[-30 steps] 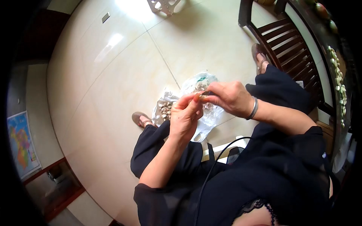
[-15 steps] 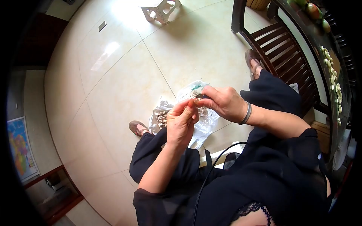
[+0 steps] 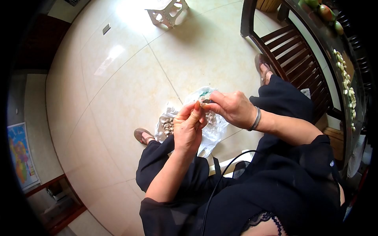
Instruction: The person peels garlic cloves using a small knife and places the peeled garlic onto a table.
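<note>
My left hand (image 3: 189,128) and my right hand (image 3: 235,109) meet in front of me, both closed, thumbs pinched against forefingers. Their fingertips come together around something small, too hidden to name. A metal bracelet (image 3: 256,118) circles my right wrist. Below my hands, white plastic bags (image 3: 212,137) lie on the floor, one with green print. In the left one sits a pile of small brownish, nut-like pieces (image 3: 168,126). Part of the other bag's contents, brown bits, shows behind my fingers.
On the dark table (image 3: 334,43) at the right, several pale oval kernels (image 3: 347,84) lie in a row, with round fruit (image 3: 326,13) farther up. A slatted wooden chair (image 3: 293,51) stands beside my foot. A plastic stool (image 3: 168,11) is on the tiled floor ahead.
Both hands stay pinched together at nearly the same spot. The right hand's fingers have shifted slightly, and the whole view has moved a little.
</note>
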`<state>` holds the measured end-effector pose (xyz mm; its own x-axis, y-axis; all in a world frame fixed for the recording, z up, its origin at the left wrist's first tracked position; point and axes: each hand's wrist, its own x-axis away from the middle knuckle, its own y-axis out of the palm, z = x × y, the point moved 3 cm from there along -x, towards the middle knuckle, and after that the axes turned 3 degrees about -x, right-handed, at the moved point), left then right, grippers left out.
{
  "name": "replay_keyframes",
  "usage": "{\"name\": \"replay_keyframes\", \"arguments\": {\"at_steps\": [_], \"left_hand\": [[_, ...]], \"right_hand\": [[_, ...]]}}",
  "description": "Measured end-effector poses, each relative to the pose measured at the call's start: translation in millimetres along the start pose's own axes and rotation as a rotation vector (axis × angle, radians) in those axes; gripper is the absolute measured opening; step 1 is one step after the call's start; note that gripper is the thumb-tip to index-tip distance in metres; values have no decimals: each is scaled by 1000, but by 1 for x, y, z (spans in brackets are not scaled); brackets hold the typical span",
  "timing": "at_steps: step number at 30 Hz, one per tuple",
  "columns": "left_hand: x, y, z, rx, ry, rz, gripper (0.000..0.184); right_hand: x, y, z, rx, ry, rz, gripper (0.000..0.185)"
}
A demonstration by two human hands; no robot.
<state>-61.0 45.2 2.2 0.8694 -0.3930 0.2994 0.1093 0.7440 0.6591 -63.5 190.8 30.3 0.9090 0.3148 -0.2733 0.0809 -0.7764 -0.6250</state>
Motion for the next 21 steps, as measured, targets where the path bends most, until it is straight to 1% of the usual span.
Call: {"name": "replay_keyframes", "arguments": {"at_steps": [1, 3, 5, 6, 7, 8, 10, 14, 15, 17, 19, 21], "left_hand": [[-1, 0, 0, 5, 0, -7, 16], [0, -1, 0, -5, -8, 11, 16], [1, 0, 1, -52, -58, 110, 15], [1, -2, 3, -75, -65, 111, 20], [0, -4, 2, -99, -52, 117, 20], [-1, -4, 3, -90, -73, 142, 18], [-1, -4, 1, -44, -46, 113, 18], [0, 1, -4, -117, 139, 137, 14], [0, 2, -5, -113, 140, 129, 14], [1, 3, -4, -159, 178, 166, 14], [0, 5, -4, -159, 202, 148, 13], [-2, 10, -1, -257, 299, 237, 10]], "right_hand": [[0, 1, 2, 9, 1, 0, 19], [-1, 2, 2, -10, -24, 37, 27], [-1, -1, 1, -18, -31, 26, 25], [0, 2, 3, -44, -36, -2, 21], [0, 3, 6, -62, -38, -32, 17], [-1, 0, 5, -47, -47, -26, 18], [-1, -1, 5, -35, -64, -20, 21], [0, 4, 8, -124, -5, -39, 25], [0, 6, 8, -115, -5, -37, 25], [1, 10, 8, -208, 49, -5, 26], [1, 12, 7, -229, 69, -18, 25], [0, 15, 6, -334, 92, 35, 26]]}}
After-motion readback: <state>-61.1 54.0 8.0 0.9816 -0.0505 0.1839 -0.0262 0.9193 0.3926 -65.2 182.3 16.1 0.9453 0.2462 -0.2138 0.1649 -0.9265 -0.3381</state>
